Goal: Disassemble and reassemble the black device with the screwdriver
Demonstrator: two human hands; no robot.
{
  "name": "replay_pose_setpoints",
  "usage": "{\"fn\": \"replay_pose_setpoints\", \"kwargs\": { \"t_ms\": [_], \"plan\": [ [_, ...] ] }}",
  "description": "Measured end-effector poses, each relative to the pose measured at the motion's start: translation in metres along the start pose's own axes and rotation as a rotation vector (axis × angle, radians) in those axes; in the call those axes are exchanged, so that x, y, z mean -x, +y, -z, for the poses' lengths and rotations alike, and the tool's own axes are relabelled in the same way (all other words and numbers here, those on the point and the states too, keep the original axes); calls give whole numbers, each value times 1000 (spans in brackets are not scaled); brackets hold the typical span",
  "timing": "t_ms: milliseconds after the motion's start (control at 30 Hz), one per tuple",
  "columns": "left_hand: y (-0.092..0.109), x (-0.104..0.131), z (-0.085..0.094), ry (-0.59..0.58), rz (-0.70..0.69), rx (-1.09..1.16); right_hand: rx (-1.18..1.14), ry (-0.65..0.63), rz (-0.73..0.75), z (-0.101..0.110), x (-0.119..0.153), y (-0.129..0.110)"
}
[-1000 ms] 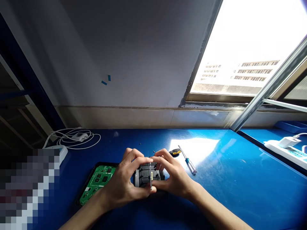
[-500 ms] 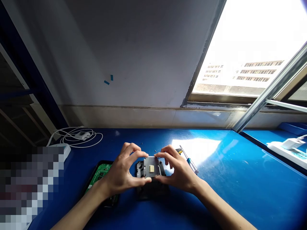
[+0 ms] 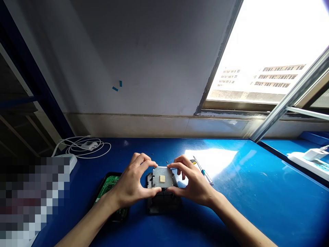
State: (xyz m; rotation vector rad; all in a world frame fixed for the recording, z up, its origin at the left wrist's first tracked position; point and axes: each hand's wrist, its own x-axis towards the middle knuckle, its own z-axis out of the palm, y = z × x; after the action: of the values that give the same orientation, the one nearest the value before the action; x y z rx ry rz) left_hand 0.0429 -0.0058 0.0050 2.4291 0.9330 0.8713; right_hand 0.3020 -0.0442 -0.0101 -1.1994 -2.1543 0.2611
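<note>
Between my two hands is a flat grey metal plate (image 3: 168, 176) with a small cream-coloured pad (image 3: 162, 178) on its face. My left hand (image 3: 133, 181) pinches its left side, thumb at the near edge and fingers at the far edge. On the right side my right hand (image 3: 191, 181) grips it the same way. Below the plate lies a black plastic housing (image 3: 164, 206), partly hidden by the plate and hands. Beside my left forearm, a green circuit board (image 3: 109, 183) sits in a black casing, partly covered by my arm.
A screwdriver (image 3: 206, 176) with a clear blue handle lies right of my right hand, near a yellow-and-black object (image 3: 193, 162). Tiny dark screws (image 3: 167, 162) lie beyond the plate. A white charger with coiled cable (image 3: 89, 145) rests back left; a power strip (image 3: 308, 161) stands far right.
The grey plate has tilted and turned slightly, so more of its face catches the light. Both hands keep their hold and have shifted only a little.
</note>
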Motion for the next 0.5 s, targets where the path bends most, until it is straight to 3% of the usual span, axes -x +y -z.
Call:
{"fn": "replay_pose_setpoints", "kwargs": {
  "t_ms": [300,500],
  "plan": [
    [3,-1,-8,-151,133,21,16,-246,-117,8,-2,-10],
    [8,0,-16,-220,185,14,57,-330,-153,9,-3,-11]
  ]
}}
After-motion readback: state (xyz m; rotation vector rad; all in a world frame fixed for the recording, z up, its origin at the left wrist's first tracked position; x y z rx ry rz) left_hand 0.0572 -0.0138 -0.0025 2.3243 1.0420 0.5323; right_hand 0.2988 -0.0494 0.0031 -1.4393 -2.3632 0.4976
